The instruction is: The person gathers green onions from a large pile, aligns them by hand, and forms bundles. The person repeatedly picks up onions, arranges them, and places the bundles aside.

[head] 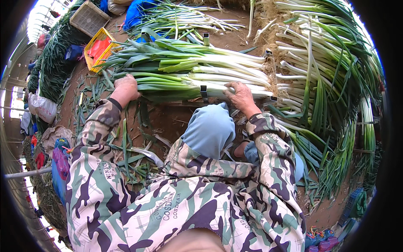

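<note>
A thick row of long green onions (220, 69) lies sideways before me in a low metal rack, green leaves at the left and white roots at the right. Upright square metal posts (204, 92) stand along its near and far sides. My left hand (126, 87) rests at the near edge of the green leaves, its fingertips partly hidden, so its grip cannot be told. At the near right, my right hand (241, 96) lies with fingers spread on the white stalks, by the near post, its thumb and fingers apart.
A large heap of green onions (330, 69) fills the right side. More onions (189, 19) lie beyond the rack. A yellow plastic crate (99, 50) and a grey crate (89, 18) stand at the upper left. Loose leaves litter the dirt floor (157, 116) near my knees.
</note>
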`<state>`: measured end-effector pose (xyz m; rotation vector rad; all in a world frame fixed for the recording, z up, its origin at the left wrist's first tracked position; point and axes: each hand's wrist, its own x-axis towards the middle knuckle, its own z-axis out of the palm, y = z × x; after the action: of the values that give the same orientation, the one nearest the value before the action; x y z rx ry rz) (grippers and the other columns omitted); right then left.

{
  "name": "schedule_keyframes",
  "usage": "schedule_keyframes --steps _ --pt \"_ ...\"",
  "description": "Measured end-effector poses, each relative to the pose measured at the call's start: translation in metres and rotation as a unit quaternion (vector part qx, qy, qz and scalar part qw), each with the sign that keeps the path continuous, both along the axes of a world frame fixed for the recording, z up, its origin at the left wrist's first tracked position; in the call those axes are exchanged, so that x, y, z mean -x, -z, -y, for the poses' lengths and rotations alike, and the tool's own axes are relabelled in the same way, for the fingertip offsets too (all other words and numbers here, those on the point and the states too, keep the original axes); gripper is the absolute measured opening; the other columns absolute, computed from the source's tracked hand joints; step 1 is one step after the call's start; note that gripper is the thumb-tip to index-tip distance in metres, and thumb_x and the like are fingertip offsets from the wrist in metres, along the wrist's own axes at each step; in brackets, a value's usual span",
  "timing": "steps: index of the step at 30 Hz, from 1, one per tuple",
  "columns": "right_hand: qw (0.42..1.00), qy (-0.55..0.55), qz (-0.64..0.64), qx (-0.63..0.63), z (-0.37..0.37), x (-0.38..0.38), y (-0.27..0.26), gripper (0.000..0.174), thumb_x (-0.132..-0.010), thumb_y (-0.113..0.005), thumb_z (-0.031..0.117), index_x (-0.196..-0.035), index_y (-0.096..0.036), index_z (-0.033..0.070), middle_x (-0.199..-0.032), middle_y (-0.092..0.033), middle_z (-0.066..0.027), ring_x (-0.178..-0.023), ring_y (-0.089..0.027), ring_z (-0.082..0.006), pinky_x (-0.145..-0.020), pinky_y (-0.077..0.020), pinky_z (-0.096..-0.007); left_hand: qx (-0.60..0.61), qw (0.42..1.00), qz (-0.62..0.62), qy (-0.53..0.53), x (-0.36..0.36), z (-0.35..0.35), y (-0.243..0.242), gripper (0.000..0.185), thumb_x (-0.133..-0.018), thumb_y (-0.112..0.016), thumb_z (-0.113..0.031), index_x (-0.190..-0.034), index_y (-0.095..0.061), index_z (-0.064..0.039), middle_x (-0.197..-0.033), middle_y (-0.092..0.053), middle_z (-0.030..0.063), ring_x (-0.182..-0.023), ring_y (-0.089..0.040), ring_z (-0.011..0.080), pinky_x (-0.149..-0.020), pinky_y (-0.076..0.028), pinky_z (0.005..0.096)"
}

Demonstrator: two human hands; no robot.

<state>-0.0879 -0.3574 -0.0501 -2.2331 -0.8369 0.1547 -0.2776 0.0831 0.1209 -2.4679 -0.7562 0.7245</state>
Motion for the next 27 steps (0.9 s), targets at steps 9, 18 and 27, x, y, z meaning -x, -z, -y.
schedule_keyframes --steps 9,18,27 --pt "1.000 0.002 -0.012 0.018 0.019 -0.004 -0.001 0.040 -0.096 -0.085 0.046 -0.127 -0.082 0.021 -0.120 -0.075 -0.0163 -0.122 -0.069 -0.0415 -0.107 -0.0528 -0.0531 0.187 0.825 0.248 0.472 -0.038 0.140 0.013 0.061 -0.085 -0.094 -0.033 -0.132 -0.069 -0.003 -0.128 -0.068 0.0147 -0.124 -0.067 0.0341 -0.108 -0.053 0.0468" --pt "0.997 -0.023 -0.050 0.048 0.021 -0.013 -0.021 0.045 -0.100 -0.083 0.046 -0.128 -0.082 0.012 -0.122 -0.078 -0.0217 -0.118 -0.073 -0.0421 -0.103 -0.0577 -0.0498 0.191 0.819 0.282 0.461 -0.058 0.150 0.074 0.054 -0.078 -0.092 -0.026 -0.123 -0.067 -0.006 -0.113 -0.062 0.0098 -0.108 -0.063 0.0309 -0.094 -0.053 0.0455" --pt "0.996 -0.009 -0.055 0.071 0.014 -0.009 -0.020 0.042 -0.096 -0.083 0.048 -0.124 -0.085 0.016 -0.122 -0.078 -0.0196 -0.122 -0.072 -0.0418 -0.110 -0.0547 -0.0520 0.115 0.796 0.294 0.516 -0.061 0.138 0.097 0.070 -0.090 -0.083 -0.030 -0.156 -0.063 -0.025 -0.109 -0.056 0.0074 -0.102 -0.058 0.0276 -0.089 -0.048 0.0432"
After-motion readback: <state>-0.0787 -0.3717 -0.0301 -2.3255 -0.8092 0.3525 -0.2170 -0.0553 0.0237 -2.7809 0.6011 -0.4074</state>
